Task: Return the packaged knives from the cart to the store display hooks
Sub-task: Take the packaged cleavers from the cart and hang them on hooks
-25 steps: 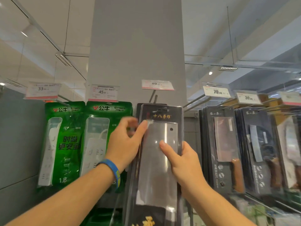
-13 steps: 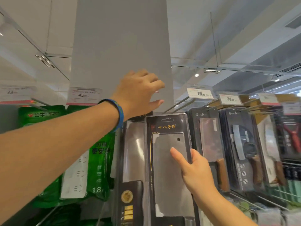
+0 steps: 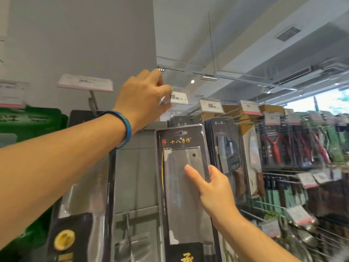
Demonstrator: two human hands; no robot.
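Fingers and thumb of the right hand [image 3: 213,188] grip the packaged knife [image 3: 181,186] by its right edge. It stands upright, hang-hole uppermost, just left of the hanging knife packs [image 3: 222,148]. Above it, the left hand [image 3: 143,97] pinches a price tag [image 3: 178,98].

1. Your right hand [image 3: 213,188] grips the packaged knife [image 3: 177,195] by its right edge, thumb across the front.
2. Your left hand [image 3: 143,97], higher up, pinches a clear price tag [image 3: 179,98].
3. Other knife packs [image 3: 226,148] hang to the right.
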